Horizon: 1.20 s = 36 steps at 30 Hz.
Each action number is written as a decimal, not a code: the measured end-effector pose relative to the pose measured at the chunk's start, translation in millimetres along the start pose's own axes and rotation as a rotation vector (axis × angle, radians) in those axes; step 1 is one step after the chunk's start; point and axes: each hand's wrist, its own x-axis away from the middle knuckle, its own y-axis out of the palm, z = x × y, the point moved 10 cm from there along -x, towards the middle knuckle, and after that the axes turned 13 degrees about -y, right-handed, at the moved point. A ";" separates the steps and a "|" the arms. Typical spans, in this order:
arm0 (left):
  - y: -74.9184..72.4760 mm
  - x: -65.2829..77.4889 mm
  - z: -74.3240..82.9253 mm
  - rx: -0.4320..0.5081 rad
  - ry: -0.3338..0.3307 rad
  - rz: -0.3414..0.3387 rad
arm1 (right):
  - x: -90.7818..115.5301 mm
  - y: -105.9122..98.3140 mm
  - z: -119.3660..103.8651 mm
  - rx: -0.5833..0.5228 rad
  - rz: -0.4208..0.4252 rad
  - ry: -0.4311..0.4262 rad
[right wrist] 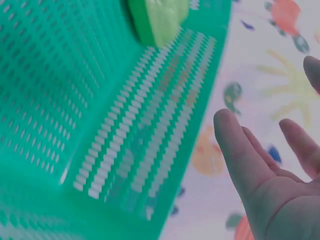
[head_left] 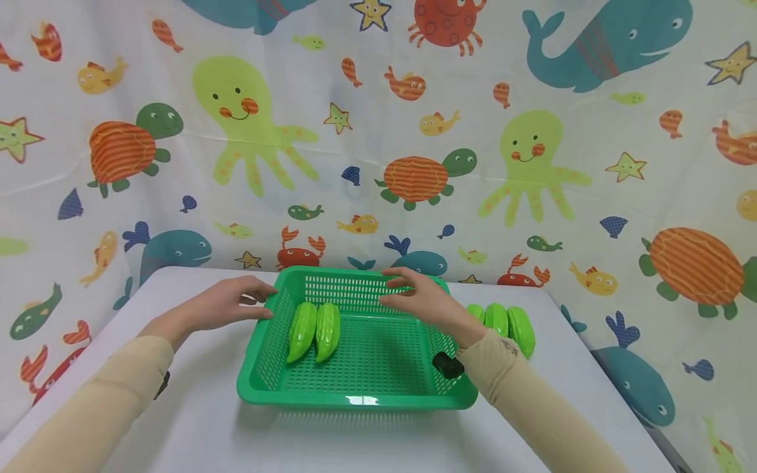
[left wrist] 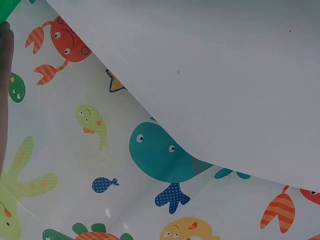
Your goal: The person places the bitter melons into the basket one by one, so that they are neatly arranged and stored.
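Observation:
A green plastic basket (head_left: 361, 399) with perforated walls stands on the white table. Two bright green bitter gourds (head_left: 327, 332) lie side by side at its left end. My left hand (head_left: 227, 303) is at the basket's left rim with fingers loosely bent; whether it touches the rim I cannot tell. Over the basket's right part hovers my right hand (head_left: 427, 301), its fingers relaxed and nothing between them. The right wrist view shows its fingers (right wrist: 235, 145) spread apart from the basket wall, and one gourd (right wrist: 157, 20) inside.
To the right of the basket, more green gourds (head_left: 520, 330) lie in a row on the table (head_left: 201, 394), partly hidden by my right forearm. A curtain (head_left: 367, 151) printed with sea animals hangs behind the table and around its sides.

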 end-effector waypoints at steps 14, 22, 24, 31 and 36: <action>0.6 0.9 -2.5 -0.005 -0.010 0.004 | 68.9 -77.6 27.5 0.124 0.211 -0.005; 0.9 0.4 -1.0 -0.014 -0.010 0.001 | 95.9 -109.6 56.6 0.201 0.252 0.057; 1.1 0.6 -0.3 -0.013 -0.008 0.000 | 101.5 -116.2 64.9 0.224 0.263 0.074; 0.3 1.5 1.9 -0.011 -0.004 -0.001 | 119.4 -136.9 100.1 0.346 0.287 0.116; -0.4 1.2 -0.1 -0.007 -0.017 -0.004 | 129.8 -151.4 126.1 0.431 0.310 0.156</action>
